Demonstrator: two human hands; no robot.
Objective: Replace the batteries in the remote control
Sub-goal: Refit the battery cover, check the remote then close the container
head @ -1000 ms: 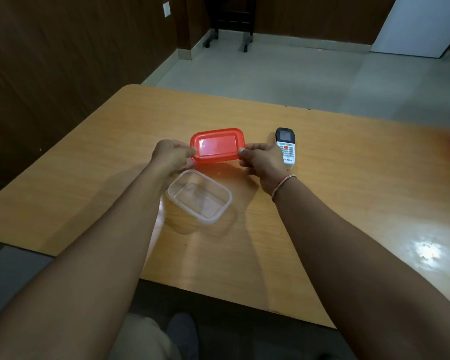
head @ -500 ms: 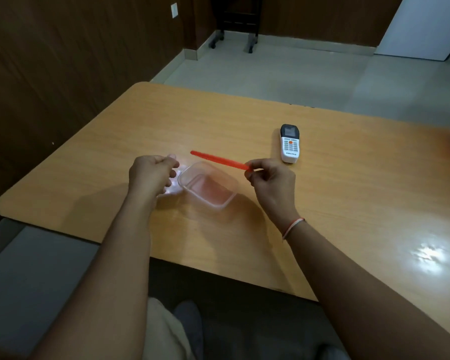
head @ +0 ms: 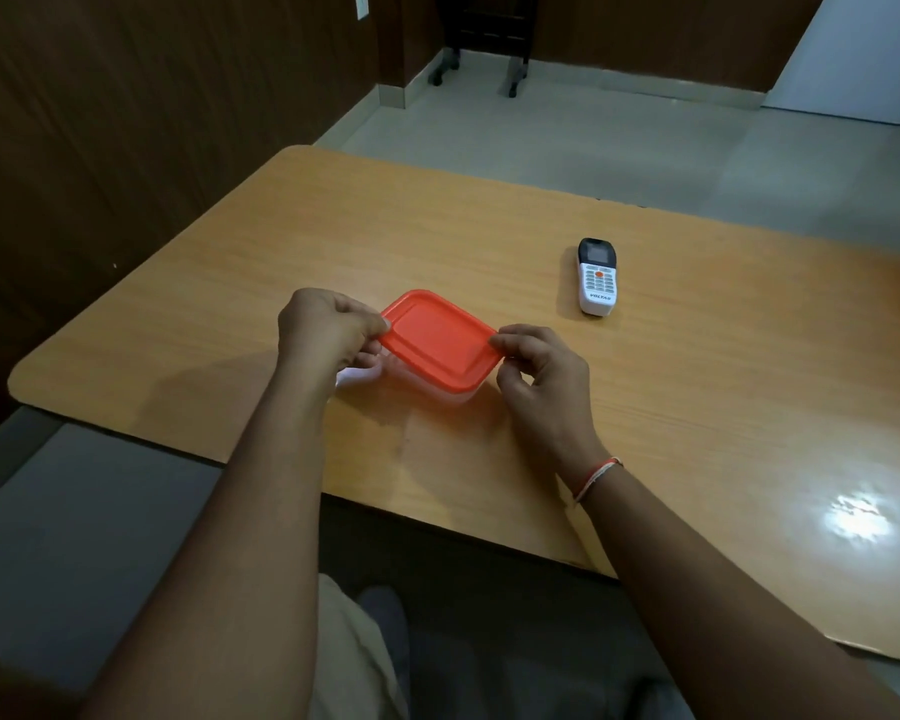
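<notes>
A white remote control [head: 597,277] with a dark screen lies face up on the wooden table [head: 697,387], up and to the right of my hands. A red lid [head: 440,337] sits on top of a clear plastic container [head: 455,399], of which only the lower edge shows. My left hand [head: 326,332] pinches the lid's left corner. My right hand [head: 541,379] pinches its right corner. No batteries are visible.
The table's rounded near-left corner [head: 27,381] is close to my left arm. A bright light glare [head: 855,519] lies on the table at the right. Beyond the far edge is tiled floor with furniture legs on castors [head: 474,77].
The red lid, held up and then edge-on in my right hand, now lies flat on the clear container. Both hands grip its corners.
</notes>
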